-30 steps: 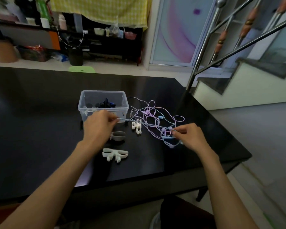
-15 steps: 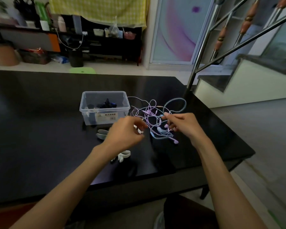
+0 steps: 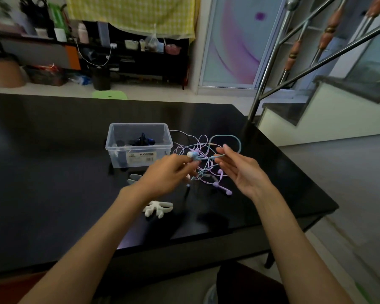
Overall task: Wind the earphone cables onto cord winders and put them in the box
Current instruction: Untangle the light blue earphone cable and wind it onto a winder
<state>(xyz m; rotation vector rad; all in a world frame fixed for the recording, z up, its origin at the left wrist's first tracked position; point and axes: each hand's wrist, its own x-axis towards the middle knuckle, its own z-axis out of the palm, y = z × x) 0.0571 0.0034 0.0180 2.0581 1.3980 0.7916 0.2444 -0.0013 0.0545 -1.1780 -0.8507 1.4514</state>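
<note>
A tangle of thin pink, purple and blue earphone cables (image 3: 203, 163) lies and hangs right of a clear plastic box (image 3: 138, 148) holding dark items. My left hand (image 3: 169, 174) pinches a blue earbud end of the blue cable (image 3: 226, 139) above the table. My right hand (image 3: 239, 170) pinches the same blue cable a little to the right, where it rises in a loop. Purple earbuds (image 3: 222, 187) dangle below. A white cord winder (image 3: 158, 208) lies near my left wrist, and a grey winder (image 3: 133, 178) is partly hidden behind that hand.
The black table (image 3: 53, 172) has its right edge close to my right arm. A steel stair railing (image 3: 270, 69) rises behind the table's far right corner. A green stool (image 3: 109, 94) stands beyond the far edge.
Both hands rose from the table and came together. My left hand moved right from the box to the tangle, and the blue cable was lifted into a loop.
</note>
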